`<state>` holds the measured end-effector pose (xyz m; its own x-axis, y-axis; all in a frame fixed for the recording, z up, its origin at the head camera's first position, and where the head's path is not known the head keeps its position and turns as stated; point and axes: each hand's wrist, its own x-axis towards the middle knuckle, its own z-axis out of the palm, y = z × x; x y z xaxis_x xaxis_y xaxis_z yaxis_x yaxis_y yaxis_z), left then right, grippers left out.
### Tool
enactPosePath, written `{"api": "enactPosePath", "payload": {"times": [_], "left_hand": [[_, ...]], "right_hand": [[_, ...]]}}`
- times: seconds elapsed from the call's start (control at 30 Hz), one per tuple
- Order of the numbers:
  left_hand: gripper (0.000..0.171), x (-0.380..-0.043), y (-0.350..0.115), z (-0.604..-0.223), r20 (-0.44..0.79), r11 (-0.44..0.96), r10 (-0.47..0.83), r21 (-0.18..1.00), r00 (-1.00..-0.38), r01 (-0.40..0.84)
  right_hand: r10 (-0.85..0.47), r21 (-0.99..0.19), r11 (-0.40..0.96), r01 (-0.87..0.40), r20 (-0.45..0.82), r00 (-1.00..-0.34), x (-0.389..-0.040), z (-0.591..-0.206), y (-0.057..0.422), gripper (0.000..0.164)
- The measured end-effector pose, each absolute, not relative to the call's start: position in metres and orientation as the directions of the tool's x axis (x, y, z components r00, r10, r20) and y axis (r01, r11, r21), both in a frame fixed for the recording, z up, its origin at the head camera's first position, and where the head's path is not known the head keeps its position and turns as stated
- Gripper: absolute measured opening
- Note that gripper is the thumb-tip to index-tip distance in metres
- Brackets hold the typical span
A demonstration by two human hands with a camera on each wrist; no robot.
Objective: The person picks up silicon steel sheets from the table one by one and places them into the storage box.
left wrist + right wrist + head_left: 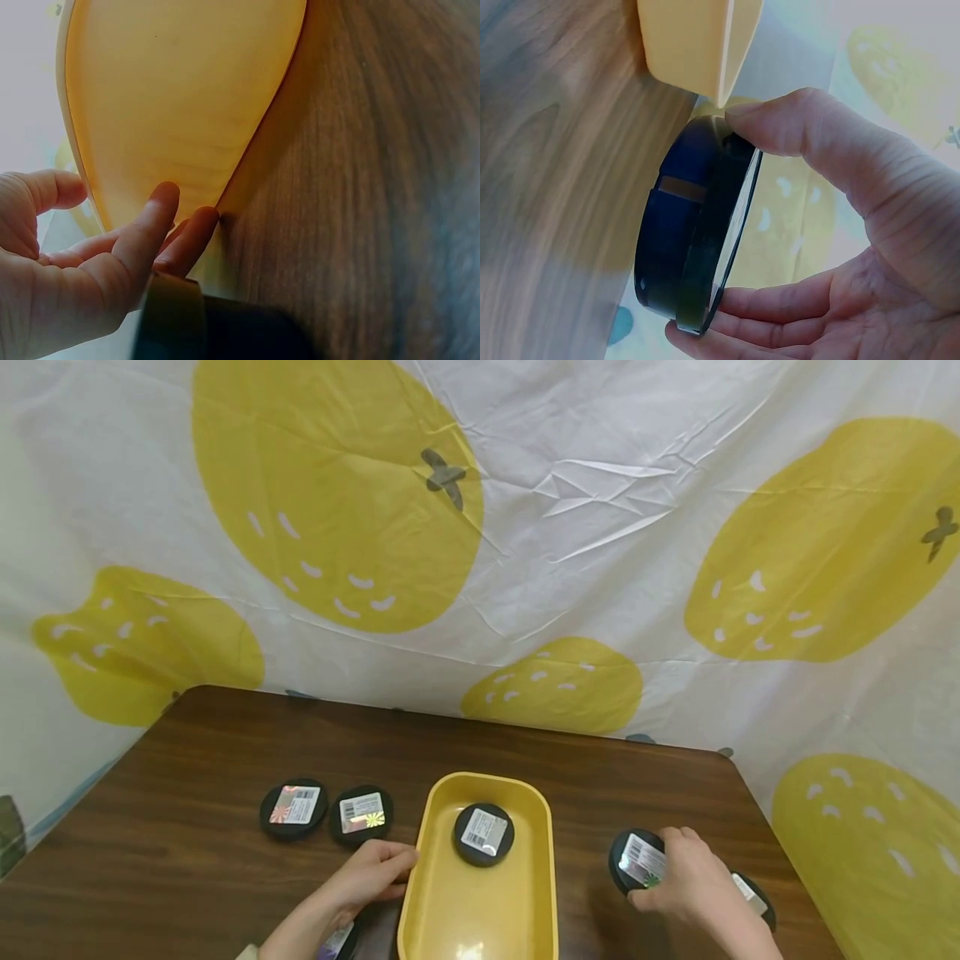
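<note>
My right hand (686,877) grips a round black case (637,860) with a white barcode label on top. In the right wrist view, thumb and fingers span opposite edges of this case (697,225), which shows a small notch in its side. A yellow tray (551,877) stands between my hands with another such case (484,834) inside, label up. My left hand (371,877) touches the tray's left outer wall. In the left wrist view its fingers (157,217) rest against that wall (180,97), the thumb close to the rim.
Two labelled black cases (294,809) (362,815) lie left of the tray. Another case (341,943) is partly hidden below my left hand, and one more (756,897) behind my right wrist. The brown wooden table (225,752) ends at a lemon-print cloth (585,610).
</note>
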<state>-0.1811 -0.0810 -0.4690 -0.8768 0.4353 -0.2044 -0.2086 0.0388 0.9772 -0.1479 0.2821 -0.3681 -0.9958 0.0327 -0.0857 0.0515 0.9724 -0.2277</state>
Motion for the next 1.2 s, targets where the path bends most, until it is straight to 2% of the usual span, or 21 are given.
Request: {"api": "enactPosePath", "payload": {"times": [0.33,0.7,1.03,1.2], "left_hand": [[0.035,-0.181,-0.081,-0.467,-0.2,0.04,0.436,0.978,-0.877,-0.203],[0.036,-0.181,-0.082,-0.466,-0.197,0.039,0.443,0.979,-0.875,-0.2],[0.036,-0.181,-0.082,-0.467,-0.198,0.038,0.443,0.979,-0.874,-0.202],[0.036,-0.181,-0.082,-0.468,-0.197,0.032,0.446,0.978,-0.873,-0.204]], "right_hand": [[-0.013,-0.245,0.97,0.002,-0.06,-0.998,-0.157,-0.356,0.26,0.082],[-0.094,-0.27,0.958,-0.099,0.03,-0.995,-0.164,-0.349,0.238,0.077],[-0.102,-0.28,0.954,-0.104,0.022,-0.995,-0.168,-0.344,0.223,0.075],[-0.143,-0.277,0.949,-0.151,0.049,-0.989,-0.171,-0.344,0.216,0.073]]}}
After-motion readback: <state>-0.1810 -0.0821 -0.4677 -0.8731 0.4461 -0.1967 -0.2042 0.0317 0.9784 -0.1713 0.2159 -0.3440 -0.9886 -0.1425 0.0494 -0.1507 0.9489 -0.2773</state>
